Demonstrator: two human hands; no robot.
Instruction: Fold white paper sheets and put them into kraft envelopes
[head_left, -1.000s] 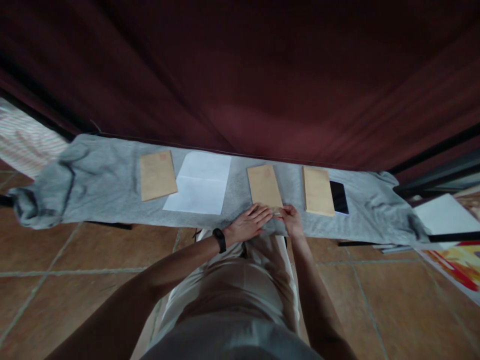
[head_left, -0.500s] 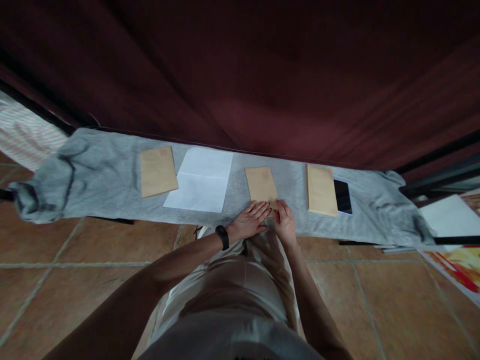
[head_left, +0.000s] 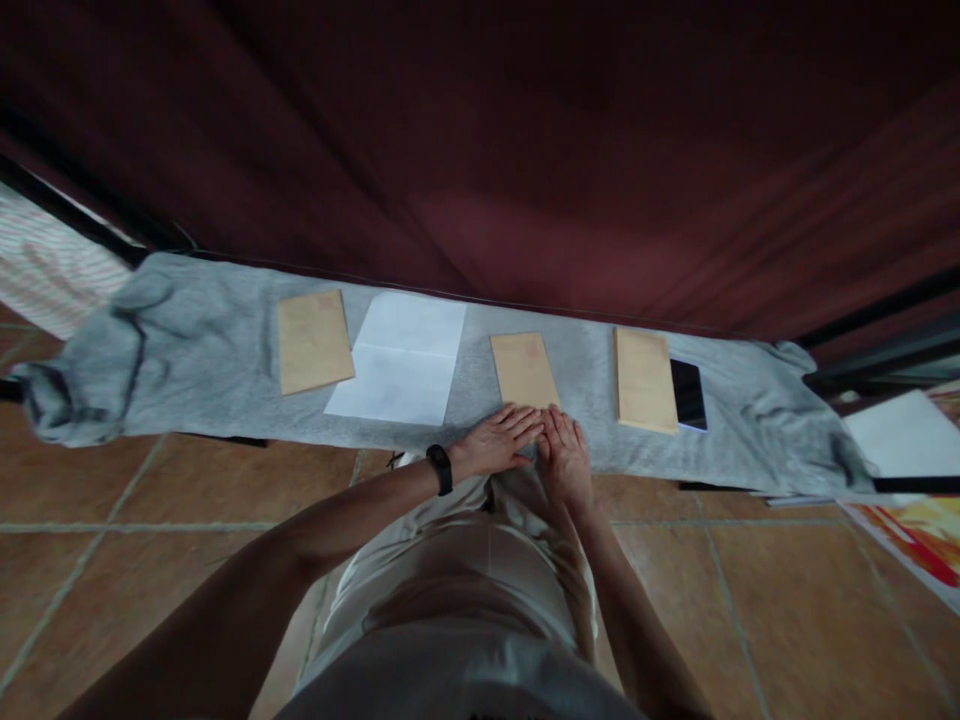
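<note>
A brown paper envelope [head_left: 523, 368] lies in front of me on a grey cloth [head_left: 589, 372], its near end covered by my hands. My left hand [head_left: 501, 438], with a black band on the wrist, rests flat on that end, fingers stretched to the right. Beside it my right hand [head_left: 565, 455] also lies flat with fingers extended, touching the envelope's near right corner. The fingertips of both hands almost meet. Whatever part of the envelope lies under the palms is hidden.
Left of the envelope lies a creased white sheet [head_left: 405, 360], partly under another brown envelope [head_left: 313, 343]. To the right, a stack of brown envelopes [head_left: 646, 380] overlaps a dark phone [head_left: 688, 394]. A dark red curtain [head_left: 480, 150] hangs behind the cloth-covered surface.
My right hand has gone from pinching at the envelope's near right corner to lying flat with its fingers extended. The left hand stays almost in place on the envelope.
</note>
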